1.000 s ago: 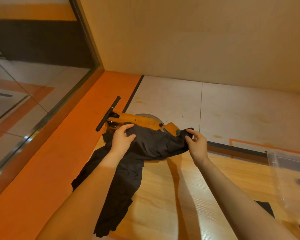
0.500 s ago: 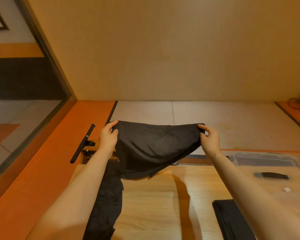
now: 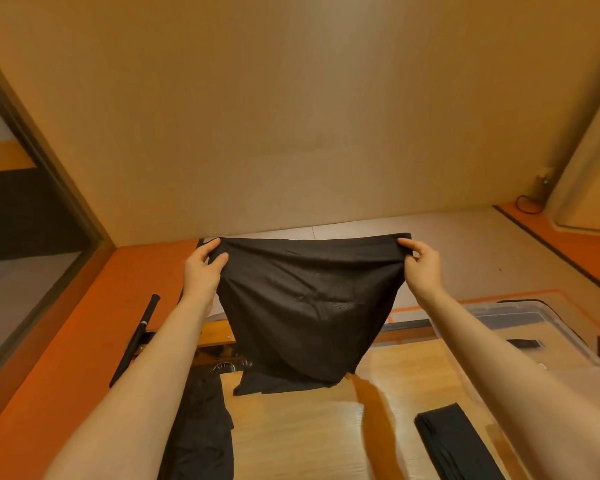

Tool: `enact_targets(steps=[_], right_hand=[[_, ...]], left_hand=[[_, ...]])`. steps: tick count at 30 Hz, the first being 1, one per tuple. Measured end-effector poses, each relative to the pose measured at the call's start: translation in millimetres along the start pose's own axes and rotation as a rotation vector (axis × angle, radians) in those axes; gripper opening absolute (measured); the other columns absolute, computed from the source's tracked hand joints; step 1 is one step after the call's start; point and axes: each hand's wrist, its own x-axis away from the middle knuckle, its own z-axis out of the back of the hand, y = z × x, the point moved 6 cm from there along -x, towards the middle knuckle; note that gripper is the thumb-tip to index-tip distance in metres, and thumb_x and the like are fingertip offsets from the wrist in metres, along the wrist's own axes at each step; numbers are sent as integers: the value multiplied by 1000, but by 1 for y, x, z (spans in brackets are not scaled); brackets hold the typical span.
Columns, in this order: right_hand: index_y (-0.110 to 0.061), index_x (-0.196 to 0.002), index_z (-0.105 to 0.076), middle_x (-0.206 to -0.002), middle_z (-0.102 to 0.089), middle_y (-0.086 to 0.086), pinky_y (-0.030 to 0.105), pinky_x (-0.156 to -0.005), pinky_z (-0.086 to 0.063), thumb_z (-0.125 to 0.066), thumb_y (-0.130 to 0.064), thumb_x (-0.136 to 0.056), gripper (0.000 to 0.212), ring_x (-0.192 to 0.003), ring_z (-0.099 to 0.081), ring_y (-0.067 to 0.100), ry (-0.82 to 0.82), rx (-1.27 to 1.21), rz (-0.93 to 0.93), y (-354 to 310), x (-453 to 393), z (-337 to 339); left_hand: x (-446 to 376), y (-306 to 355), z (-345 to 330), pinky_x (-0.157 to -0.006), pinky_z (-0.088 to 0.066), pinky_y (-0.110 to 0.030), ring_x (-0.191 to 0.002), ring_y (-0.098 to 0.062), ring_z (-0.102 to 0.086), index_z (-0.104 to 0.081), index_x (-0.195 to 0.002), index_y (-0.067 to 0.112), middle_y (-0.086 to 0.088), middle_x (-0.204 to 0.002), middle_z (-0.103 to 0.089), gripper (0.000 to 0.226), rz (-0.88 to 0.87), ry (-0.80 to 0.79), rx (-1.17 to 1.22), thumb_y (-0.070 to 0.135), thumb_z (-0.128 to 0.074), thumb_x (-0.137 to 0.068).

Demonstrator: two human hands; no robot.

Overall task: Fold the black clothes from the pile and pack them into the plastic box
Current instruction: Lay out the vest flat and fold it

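Over the wooden table (image 3: 302,431) hangs the black garment (image 3: 305,306), soft, light and floppy, its hem brushing the tabletop, so I'm pinching its top corners, left hand (image 3: 203,268) and right hand (image 3: 421,266) both clamped on the stretched edge.

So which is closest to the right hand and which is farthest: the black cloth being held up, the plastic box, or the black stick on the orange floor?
1. The black cloth: pinched in the right hand.
2. The plastic box: lower right, just beyond that arm.
3. The black stick: far left, past the left hand.
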Motion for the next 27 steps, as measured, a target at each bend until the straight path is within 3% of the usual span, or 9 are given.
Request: enact_targets(steps=[3, 7, 11, 15, 19, 24, 27], right_hand=[[-9, -132, -57, -111, -61, 6, 35, -89, -50, -40, 6, -96, 42, -103, -61, 28, -3, -14, -22, 1, -2, -6], [-9, -134, -55, -113, -59, 6, 32, -84, -50, -45, 5, -96, 42, -94, -59, 21, -29, -25, -37, -3, -10, -18], [-9, -134, -56, -126, -57, 7, 29, -91, -47, -51, 4, -93, 43, -104, -54, 16, -28, -50, 3, -25, -35, -25], [-7, -136, -54, -133, -56, 10, 34, -97, -49, -59, 1, -89, 48, -111, -56, 21, -26, -87, 68, -64, -65, -32], [-7, -137, -52, -136, -54, 11, 42, -105, -47, -62, -2, -87, 51, -121, -54, 25, 9, -124, 135, -104, -81, -29], [-5, -138, -51, -135, -53, 11, 39, -104, -47, -61, -1, -88, 51, -121, -53, 24, 36, -145, 158, -116, -72, -21], [-6, -138, -50, -135, -54, 11, 40, -103, -48, -62, -2, -87, 52, -120, -54, 24, 23, -118, 131, -98, -57, -20]], left_hand=[[-8, -2, 0, -105, -44, -42, -125, -21, -50, -53, -136, 15, -5, -137, -53, 46, 12, -12, -31, 6, -61, -92], [-23, -2, 4, -103, -46, -41, -123, -22, -51, -55, -134, 16, -5, -134, -54, 48, 42, 7, -50, 5, -65, -89], [-47, 17, 3, -96, -46, -32, -117, -18, -51, -54, -134, 13, -3, -129, -55, 45, 14, 25, -54, 5, -63, -90], [-71, 52, -5, -89, -42, -25, -109, -14, -51, -54, -133, 10, -1, -122, -55, 42, -45, 18, -29, 4, -60, -92], [-88, 89, -4, -93, -44, -27, -109, -14, -53, -56, -132, 12, 0, -119, -56, 41, -106, 32, -6, 6, -60, -92], [-88, 105, -3, -90, -44, -25, -108, -14, -54, -58, -128, 12, -1, -119, -58, 37, -143, 15, 27, 6, -60, -92], [-83, 88, 1, -99, -49, -38, -115, -22, -57, -61, -126, 16, -6, -123, -61, 36, -110, -10, 18, 9, -63, -90]])
